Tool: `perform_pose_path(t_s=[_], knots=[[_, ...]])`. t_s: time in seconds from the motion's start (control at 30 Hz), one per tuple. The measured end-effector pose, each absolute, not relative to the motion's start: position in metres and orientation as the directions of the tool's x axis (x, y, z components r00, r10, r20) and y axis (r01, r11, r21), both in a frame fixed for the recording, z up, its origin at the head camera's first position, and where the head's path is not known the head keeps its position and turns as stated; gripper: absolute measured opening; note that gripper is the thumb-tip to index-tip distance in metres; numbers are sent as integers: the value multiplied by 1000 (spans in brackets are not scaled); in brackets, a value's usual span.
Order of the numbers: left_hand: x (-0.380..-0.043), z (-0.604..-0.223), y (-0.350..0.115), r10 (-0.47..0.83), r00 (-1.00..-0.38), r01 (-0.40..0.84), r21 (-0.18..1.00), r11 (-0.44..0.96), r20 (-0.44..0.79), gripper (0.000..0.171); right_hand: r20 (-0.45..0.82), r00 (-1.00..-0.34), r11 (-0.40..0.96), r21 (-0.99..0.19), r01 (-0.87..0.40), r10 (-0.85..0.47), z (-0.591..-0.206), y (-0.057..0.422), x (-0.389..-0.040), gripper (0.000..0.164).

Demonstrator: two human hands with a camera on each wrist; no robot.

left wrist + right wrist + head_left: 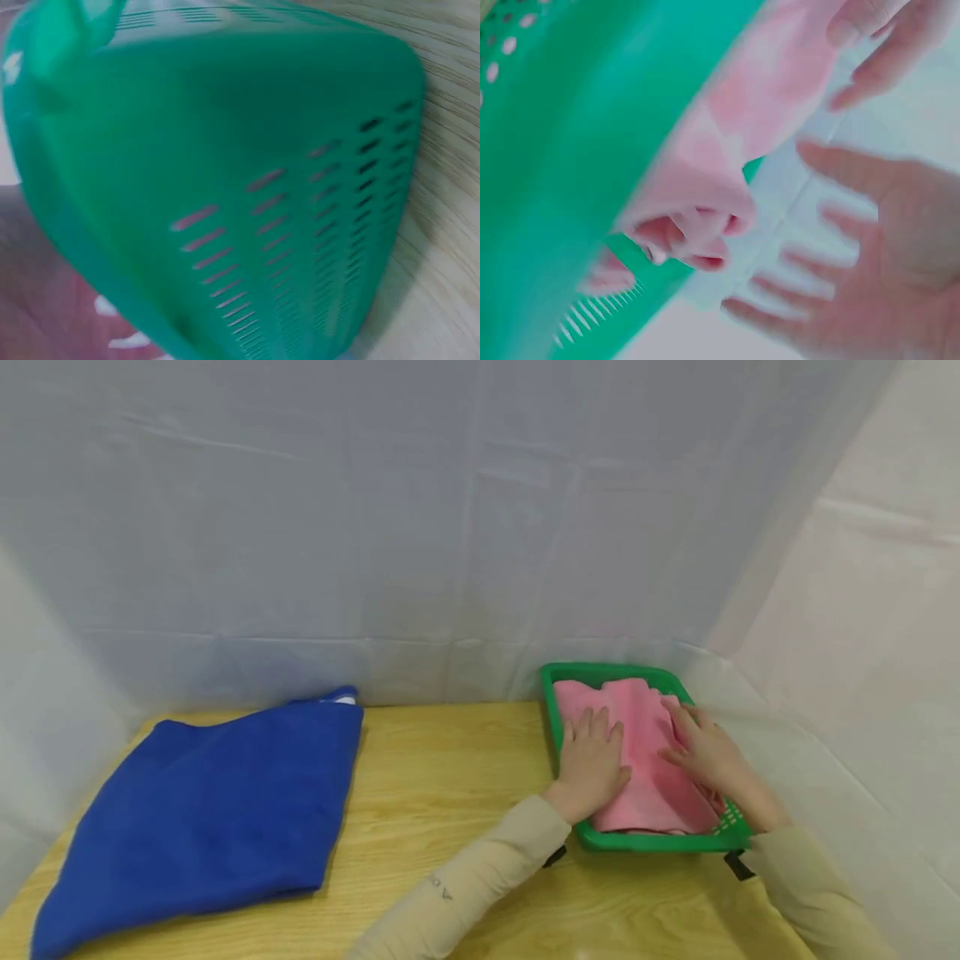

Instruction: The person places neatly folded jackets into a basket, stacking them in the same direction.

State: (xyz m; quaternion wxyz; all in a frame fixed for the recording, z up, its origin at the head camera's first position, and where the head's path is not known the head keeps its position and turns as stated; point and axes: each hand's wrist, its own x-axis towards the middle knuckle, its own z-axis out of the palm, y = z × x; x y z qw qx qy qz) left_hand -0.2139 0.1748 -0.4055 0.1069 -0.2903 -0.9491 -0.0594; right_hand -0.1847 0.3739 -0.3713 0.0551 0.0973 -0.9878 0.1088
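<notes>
A folded pink cloth lies inside a green plastic basket on the right of the table. My left hand rests on the cloth's left part with its fingers straight. At the right side of the basket, my right hand spreads over the cloth's edge, holding nothing. In the right wrist view the right hand has its fingers apart, beside the loosely rolled end of the pink cloth. The left wrist view is filled mostly by the slotted wall of the basket.
A large blue cloth is spread, folded, over the left of the wooden table. White sheeting hangs behind the table and along both sides. The basket stands close to the right-hand sheet.
</notes>
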Motion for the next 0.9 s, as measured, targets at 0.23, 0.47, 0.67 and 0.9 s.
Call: perform_pose_path(t_s=[0.23, 0.47, 0.67, 0.9], knots=[[-222, -412, 163, 590, -803, 588, -46, 808, 87, 65, -128, -942, 950, -34, -310, -311, -378, 376, -164, 59], [-220, -415, 155, 595, -803, 595, -98, 798, -29, 65, -190, -959, 972, 68, -225, -209, -401, 386, -153, 79], [-221, -419, 153, 573, -819, 573, -94, 814, -21, 64, -177, -958, 970, 57, -237, -224, -400, 378, -160, 76], [-226, -419, 149, 583, -787, 588, -43, 808, 201, 40, 32, -972, 972, 44, -232, -234, -392, 361, -170, 55]])
